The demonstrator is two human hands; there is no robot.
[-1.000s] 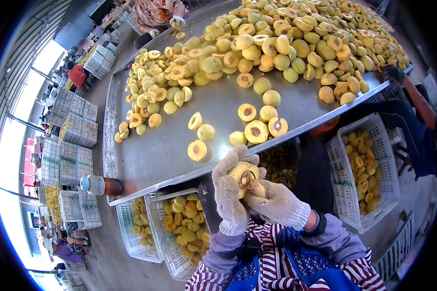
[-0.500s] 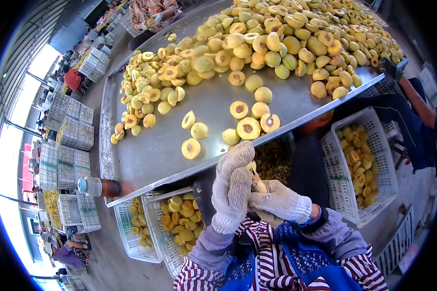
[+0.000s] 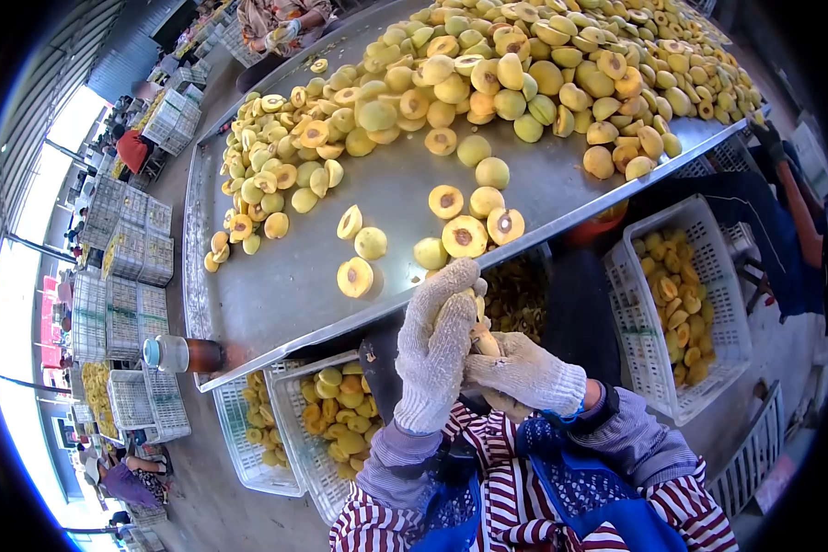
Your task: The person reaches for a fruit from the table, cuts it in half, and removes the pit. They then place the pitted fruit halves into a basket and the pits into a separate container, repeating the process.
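Note:
My left hand [image 3: 430, 345], in a pale knitted glove, is raised at the table's near edge with its fingers curled around a piece of yellow stone fruit [image 3: 479, 306], mostly hidden. My gloved right hand [image 3: 532, 373] presses against it from the right, closed on a small tool with a pale wooden handle [image 3: 485, 343]; its working end is hidden between the gloves. Just beyond my hands lie loose fruit halves, some cut side up with the stone showing, such as this half [image 3: 465, 237]. Behind them a large heap of halved fruit [image 3: 515, 83] covers the metal table [image 3: 290, 308].
Crates of fruit stand below the table, one at left [image 3: 290, 432] and one at right [image 3: 736, 322]. A lidded bottle [image 3: 184, 354] is at the left corner. A co-worker's arm [image 3: 800, 202] shows at right; another person [image 3: 285, 28] sits across the table.
The view has shifted slightly. My hands stay pressed together, with small finger movements around the fruit and tool. The co-worker's hand at right has moved a little.

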